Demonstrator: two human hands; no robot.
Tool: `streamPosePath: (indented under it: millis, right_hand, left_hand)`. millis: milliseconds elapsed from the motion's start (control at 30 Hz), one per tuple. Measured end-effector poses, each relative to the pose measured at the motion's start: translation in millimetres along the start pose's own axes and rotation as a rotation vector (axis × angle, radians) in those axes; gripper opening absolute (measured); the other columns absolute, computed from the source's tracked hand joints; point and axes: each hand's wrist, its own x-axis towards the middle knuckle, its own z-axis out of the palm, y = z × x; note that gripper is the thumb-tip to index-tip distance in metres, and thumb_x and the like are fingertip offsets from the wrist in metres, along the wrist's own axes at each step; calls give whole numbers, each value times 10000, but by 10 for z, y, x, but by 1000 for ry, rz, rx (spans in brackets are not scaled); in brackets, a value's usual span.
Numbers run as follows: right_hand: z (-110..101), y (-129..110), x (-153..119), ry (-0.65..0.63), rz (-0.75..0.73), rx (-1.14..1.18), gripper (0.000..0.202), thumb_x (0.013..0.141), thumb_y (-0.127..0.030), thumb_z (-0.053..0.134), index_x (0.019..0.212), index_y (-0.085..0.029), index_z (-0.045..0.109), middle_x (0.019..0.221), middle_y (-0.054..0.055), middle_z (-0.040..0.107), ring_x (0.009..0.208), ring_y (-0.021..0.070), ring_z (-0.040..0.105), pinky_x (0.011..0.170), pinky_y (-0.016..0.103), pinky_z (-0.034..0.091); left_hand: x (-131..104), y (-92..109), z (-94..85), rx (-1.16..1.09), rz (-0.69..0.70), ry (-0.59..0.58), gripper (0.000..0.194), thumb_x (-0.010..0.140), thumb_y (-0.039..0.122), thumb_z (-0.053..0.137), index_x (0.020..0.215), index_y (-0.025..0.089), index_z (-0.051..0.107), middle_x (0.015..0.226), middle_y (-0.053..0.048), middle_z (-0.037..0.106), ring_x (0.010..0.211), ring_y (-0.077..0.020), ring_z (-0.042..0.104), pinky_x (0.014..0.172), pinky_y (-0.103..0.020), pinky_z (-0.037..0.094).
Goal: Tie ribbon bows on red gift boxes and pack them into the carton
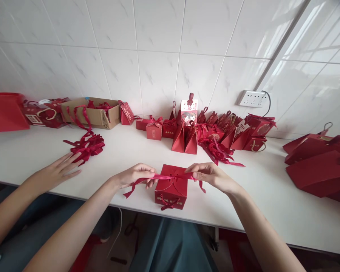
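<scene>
A red gift box [170, 189] with gold lettering and a twisted cord handle on its front stands near the table's front edge. A pinkish-red ribbon [164, 176] runs across its top and crosses at the middle of the lid. My left hand [138, 175] pinches the ribbon left of the box, with a loose tail hanging below the fingers. On the other side my right hand [208, 174] pinches the ribbon between thumb and fingers, and a short end dangles there. The ribbon is drawn fairly straight between both hands.
Another person's hand [65, 169] rests on the table at left, by a ribbon pile [92, 146]. Behind stand a cardboard box [102, 120] and several red gift boxes [184, 139]. A second ribbon heap [219, 153] and red bags [323, 166] lie right; a power strip [253, 99] is on the wall.
</scene>
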Motion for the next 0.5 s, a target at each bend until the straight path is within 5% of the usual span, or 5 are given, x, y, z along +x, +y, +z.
streamPosePath:
  millis: [167,333,500]
  right_hand:
    - [245,-81,144,-6,-92,-9,246,771,-411,658,859,-197,740,1149,74,669,1012,246,628,843,371,504]
    - [466,-22,228,222,-107,-170,255,821,-396,585,852,-187,727,856,38,733,786,193,663,726,306,510]
    - [577,13,208,322,-127,-210,210,816,-350,578,858,-198,717,856,28,728,764,179,654,694,278,500]
  left_hand:
    - [-59,248,62,146,-68,54,246,733,379,646,605,170,651,505,-29,547,406,-114,444,382,-222,323]
    - [-62,412,132,366,31,153,135,678,329,686,705,197,689,619,-35,640,411,-123,493,354,-210,324]
    - [-63,457,192,665,123,161,268,677,234,643,942,264,673,643,23,625,433,-121,475,364,-201,295]
